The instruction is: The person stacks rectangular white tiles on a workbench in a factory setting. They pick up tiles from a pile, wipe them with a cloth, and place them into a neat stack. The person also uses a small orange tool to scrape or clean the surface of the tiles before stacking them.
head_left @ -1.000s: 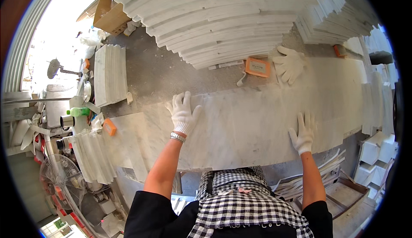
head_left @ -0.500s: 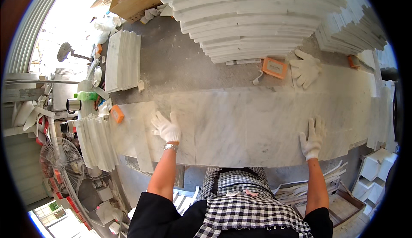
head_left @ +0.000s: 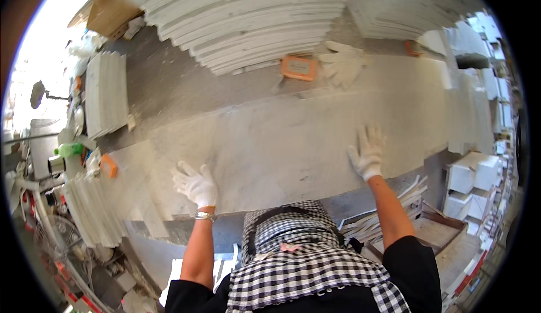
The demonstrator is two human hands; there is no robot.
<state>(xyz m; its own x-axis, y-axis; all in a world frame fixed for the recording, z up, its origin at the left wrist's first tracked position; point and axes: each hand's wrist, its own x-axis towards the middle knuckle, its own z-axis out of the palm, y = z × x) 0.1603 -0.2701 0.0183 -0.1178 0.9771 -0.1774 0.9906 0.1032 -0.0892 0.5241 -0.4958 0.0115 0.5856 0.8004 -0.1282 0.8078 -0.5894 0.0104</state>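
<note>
Stone slabs (head_left: pixel 270 144), a pale run laid flat side by side, lengthwise across the grey worktop (head_left: pixel 174 84), directly before the person. Colour: off-white to warm grey, with faint cloudy veining and a few small darker flecks toward the front edge; surface matt, dusty-looking; joints too blurred to count. Outline: long and broad, bowed by the lens; front edge stepped at the right end. At the left end, a narrow pale strip (head_left: pixel 151 218) juts past the front edge. Left hand (head_left: pixel 195 185), in a white knitted glove with ribbed cuff, a metal band (head_left: pixel 205 216) at the wrist: palm down on the slabs' left part near the front edge, fingers fanned, thumb apart, gripping nothing. Right hand (head_left: pixel 367 155), gloved alike: palm down on the right part, fingers extended, thumb set wide, likewise gripping nothing; pressure of either hand cannot be told. Adjoining items: orange block (head_left: pixel 108 166) at the left end; orange labelled block (head_left: pixel 298 68) behind the slabs; loose white glove (head_left: pixel 342 65), just right of it; tall stack of white slabs (head_left: pixel 253 28) beyond, edges uneven.
</note>
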